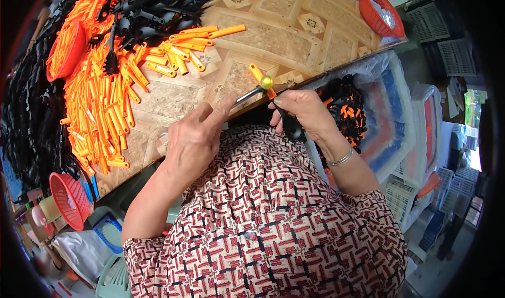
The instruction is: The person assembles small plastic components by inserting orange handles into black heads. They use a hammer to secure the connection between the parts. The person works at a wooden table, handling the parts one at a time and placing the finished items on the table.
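My left hand (195,133) is closed around a small hammer (267,82) with a yellow rounded head and a dark, shiny shaft. The hammer head overlaps an orange handle (255,72) near the table's front edge; I cannot tell whether they touch. My right hand (305,110) grips a black kitchen utensil (291,127), its lower part hanging below the fingers. That utensil lines up with the orange handle, though the joint between them is partly hidden by fingers and hammer.
Loose orange handles (102,108) cover the left of the patterned table (273,32), beside black utensils (152,13). Red baskets stand at the left (68,50), lower left (71,200) and far right (381,13). Right of me, a plastic-lined container (386,103) holds black and orange utensils.
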`<state>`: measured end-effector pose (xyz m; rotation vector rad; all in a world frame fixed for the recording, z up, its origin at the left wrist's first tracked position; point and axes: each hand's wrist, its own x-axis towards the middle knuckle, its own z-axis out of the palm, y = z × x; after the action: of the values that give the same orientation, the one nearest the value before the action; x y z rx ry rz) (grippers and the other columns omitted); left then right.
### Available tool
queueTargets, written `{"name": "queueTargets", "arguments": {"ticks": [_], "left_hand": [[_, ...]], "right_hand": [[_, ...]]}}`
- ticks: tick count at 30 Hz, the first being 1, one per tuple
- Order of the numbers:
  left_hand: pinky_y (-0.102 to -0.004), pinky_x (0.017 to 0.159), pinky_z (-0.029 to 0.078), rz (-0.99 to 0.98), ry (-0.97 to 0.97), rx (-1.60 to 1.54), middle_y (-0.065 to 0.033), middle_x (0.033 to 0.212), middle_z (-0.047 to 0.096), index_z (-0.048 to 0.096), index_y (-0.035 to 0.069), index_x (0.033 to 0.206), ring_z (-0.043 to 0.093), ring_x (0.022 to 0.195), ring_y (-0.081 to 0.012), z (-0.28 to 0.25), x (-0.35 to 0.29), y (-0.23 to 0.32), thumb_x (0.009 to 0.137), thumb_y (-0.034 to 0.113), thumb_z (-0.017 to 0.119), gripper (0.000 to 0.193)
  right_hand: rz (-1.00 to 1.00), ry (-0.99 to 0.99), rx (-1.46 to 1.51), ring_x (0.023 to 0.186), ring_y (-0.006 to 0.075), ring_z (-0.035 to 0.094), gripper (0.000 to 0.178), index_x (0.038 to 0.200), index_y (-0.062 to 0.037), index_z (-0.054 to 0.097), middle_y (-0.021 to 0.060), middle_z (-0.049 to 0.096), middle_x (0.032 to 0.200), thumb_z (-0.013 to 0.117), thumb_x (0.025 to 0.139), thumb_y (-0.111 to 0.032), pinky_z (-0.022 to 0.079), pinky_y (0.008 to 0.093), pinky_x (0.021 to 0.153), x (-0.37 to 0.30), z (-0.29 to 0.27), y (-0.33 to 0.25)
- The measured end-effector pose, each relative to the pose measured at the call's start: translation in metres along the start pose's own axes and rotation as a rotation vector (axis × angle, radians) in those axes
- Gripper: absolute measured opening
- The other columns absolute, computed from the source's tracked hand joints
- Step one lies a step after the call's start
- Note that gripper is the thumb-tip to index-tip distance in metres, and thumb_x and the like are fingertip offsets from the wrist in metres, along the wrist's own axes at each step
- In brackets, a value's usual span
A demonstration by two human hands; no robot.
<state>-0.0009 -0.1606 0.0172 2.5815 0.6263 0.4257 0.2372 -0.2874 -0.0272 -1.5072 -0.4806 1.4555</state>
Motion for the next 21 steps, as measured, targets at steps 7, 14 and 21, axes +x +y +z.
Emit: {"name": "queueTargets", "arguments": {"ticks": [7,14,21], "left_hand": [[-0.0452,0.059,0.053,-0.038,-0.029,-0.042,-0.0122,0.078,0.058,0.065,0.018,0.137,0.066,0.070,-0.0328,0.005,0.003,0.000,0.087,0.003,0.065,0.052],[-0.0253,0.060,0.047,-0.296,0.248,-0.628,0.0004,0.084,0.062,0.064,0.010,0.139,0.056,0.067,-0.0089,-0.021,-0.021,-0.019,0.099,0.000,0.061,0.041],[-0.0196,0.053,0.040,-0.678,0.430,-0.954,0.0032,0.080,0.058,0.056,0.004,0.146,0.050,0.060,-0.0035,-0.030,-0.051,-0.045,0.103,0.015,0.063,0.044]], "right_hand": [[-0.053,-0.043,-0.101,0.063,0.0201,0.069,0.026,0.104,0.0087,0.069,0.0141,0.072,0.079,0.059,0.103,-0.015,0.055,0.0285,0.062,0.006,0.000,-0.004],[-0.174,0.142,-0.723,0.080,0.0213,0.072,0.023,0.106,0.0039,0.073,0.0106,0.075,0.084,0.066,0.098,-0.017,0.055,0.0331,0.077,-0.037,-0.167,-0.022],[-0.672,0.350,-1.181,0.088,0.0301,0.071,0.027,0.112,-0.0010,0.072,0.0160,0.073,0.096,0.066,0.096,-0.022,0.053,0.0381,0.080,0.011,-0.101,-0.109]]}}
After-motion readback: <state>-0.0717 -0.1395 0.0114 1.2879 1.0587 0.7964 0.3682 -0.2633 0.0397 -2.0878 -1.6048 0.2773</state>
